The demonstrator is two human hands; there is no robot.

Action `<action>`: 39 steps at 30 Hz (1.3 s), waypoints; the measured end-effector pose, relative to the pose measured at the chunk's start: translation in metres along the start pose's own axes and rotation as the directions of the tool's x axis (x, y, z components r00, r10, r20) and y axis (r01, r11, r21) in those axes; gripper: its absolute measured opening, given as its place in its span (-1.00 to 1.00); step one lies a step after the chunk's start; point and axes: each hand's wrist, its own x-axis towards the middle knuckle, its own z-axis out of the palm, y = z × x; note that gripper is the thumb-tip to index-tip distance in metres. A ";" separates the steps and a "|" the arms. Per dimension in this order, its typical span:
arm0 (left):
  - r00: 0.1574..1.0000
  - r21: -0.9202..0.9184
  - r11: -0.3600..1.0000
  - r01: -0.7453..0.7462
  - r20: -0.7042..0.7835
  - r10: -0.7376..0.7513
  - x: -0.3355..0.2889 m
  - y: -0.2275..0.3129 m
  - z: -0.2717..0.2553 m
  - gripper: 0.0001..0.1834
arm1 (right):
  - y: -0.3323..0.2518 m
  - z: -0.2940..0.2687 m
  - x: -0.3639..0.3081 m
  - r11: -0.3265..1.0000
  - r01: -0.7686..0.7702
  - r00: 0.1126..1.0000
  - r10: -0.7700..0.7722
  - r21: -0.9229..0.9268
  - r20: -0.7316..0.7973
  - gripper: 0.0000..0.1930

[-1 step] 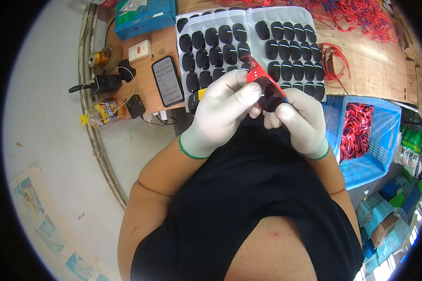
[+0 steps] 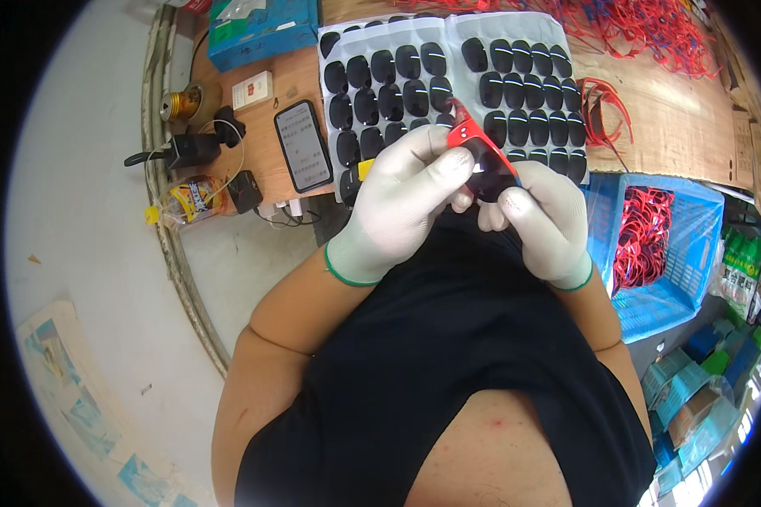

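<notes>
A pair of red-framed sunglasses is held up at a slant between my two white-gloved hands. Its dark lens faces me. My left hand closes on the hinge side, with the thumb across the lens edge. At the other end, my right hand pinches the frame's lower corner; the thumb shows and the other fingers are partly hidden. Just beyond the hands, white sheets carry rows of loose dark lenses. Something yellow shows beside my left glove.
A phone, a small white box and a blue box sit to the left. Red frames lie right of the sheets, with a red heap behind. A blue crate holds more red frames at lower right.
The sunglasses have shifted very slightly in my hands, tilting a little. Both hands keep their grip and place.
</notes>
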 end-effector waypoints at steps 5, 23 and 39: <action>0.999 0.143 0.990 0.005 -0.042 0.001 0.004 -0.001 0.001 -0.71 | -0.007 0.001 0.001 0.957 0.097 0.994 -0.105 -0.275 -0.015 -0.84; 0.988 0.369 0.918 -0.143 0.005 0.151 0.000 0.003 0.007 -0.86 | -0.011 0.002 0.011 0.970 -0.031 0.998 0.015 -0.242 -0.069 -0.87; 0.977 0.761 0.623 -0.180 0.067 0.201 -0.025 0.036 0.015 -0.84 | -0.048 0.013 0.004 0.887 0.185 0.978 -0.207 -0.424 -0.005 -0.88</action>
